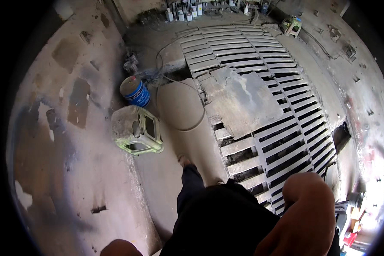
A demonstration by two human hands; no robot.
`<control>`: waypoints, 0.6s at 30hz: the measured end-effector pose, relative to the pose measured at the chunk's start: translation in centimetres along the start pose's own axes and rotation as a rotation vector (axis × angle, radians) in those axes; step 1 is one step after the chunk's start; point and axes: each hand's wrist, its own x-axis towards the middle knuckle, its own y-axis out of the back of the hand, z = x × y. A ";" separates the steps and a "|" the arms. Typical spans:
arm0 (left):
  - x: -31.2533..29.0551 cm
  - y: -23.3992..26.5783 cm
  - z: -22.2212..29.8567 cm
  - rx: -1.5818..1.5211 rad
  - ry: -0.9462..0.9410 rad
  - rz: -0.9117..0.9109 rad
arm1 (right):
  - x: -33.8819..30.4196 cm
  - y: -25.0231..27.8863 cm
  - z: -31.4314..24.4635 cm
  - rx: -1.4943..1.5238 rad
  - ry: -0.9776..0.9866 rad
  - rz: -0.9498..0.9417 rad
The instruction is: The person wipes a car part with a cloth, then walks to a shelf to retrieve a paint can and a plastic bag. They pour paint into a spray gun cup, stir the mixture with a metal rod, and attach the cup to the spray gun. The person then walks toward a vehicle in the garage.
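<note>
Grey dusty concrete floor (pixel 94 170) everywhere, person walking across it, dark trousers and one foot (pixel 184 161) forward on the bare strip between floor and grating. Right arm (pixel 305 209) swings in at lower right, only forearm and elbow show, hand itself cut off, so cannot tell if the grip is open or closed. Left arm (pixel 119 248) barely peeks in at the bottom edge, hand out of frame. Nothing held or touched as far as visible, so no handling is under way, just walking. Nearest things: overturned pale green plastic stool (pixel 136 130) lying on its side just left of the foot, blue paint can (pixel 135 91) beyond it, a cable (pixel 175 81) looping past. Metal floor grating (pixel 281 115) fills the right, with a flat grey sheet (pixel 243 100) lying on it; some slats near the foot look broken with open gaps, so that edge is risky. Open room runs straight ahead along the bare strip; bottles and clutter (pixel 192 10) line the far wall.
</note>
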 end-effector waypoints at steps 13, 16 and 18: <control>12.2 31.8 -16.8 -0.143 -0.366 -0.409 | 5.1 26.4 17.0 -0.139 -0.002 0.116; 15.9 37.3 -21.3 -0.151 -0.379 -0.425 | 3.2 33.5 21.1 -0.039 -0.076 0.155; 19.0 41.0 -25.1 -0.186 -0.329 -0.452 | 1.3 38.5 24.3 -0.016 -0.063 0.140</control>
